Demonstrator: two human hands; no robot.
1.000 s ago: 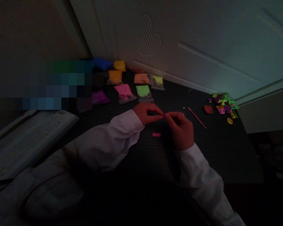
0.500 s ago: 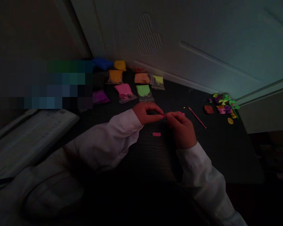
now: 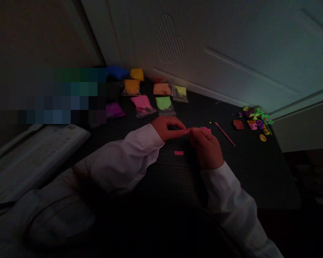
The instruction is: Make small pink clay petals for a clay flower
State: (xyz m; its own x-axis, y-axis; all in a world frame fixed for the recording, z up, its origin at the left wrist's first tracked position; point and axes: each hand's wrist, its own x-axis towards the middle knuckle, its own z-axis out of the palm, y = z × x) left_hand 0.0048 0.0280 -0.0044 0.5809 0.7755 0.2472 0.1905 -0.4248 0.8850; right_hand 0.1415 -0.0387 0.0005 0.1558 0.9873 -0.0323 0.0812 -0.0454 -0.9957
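Fingertip to fingertip, my left hand (image 3: 168, 128) and my right hand (image 3: 208, 147) meet above the dark table. Both are closed in a pinch at a tiny piece of pink clay (image 3: 187, 131), mostly covered by the fingers. Just below them on the table lies a short row of flat pink clay discs (image 3: 178, 153), overlapping one another. Behind my right fingers shows a small heap of pink clay bits (image 3: 206, 129). A thin pink modelling stick (image 3: 225, 134) lies to the right of that hand.
Bags of coloured clay, among them a pink bag (image 3: 142, 104) and a green bag (image 3: 164, 104), line the back left. At right sit a reddish-brown lump (image 3: 238, 124) and a cluster of colourful clay pieces (image 3: 258, 120). A pale panel (image 3: 231, 46) rises behind the table.
My right fingers have shifted slightly at the pinch, and more of the pink clay shows at my left fingertips. The discs and stick have stayed put.
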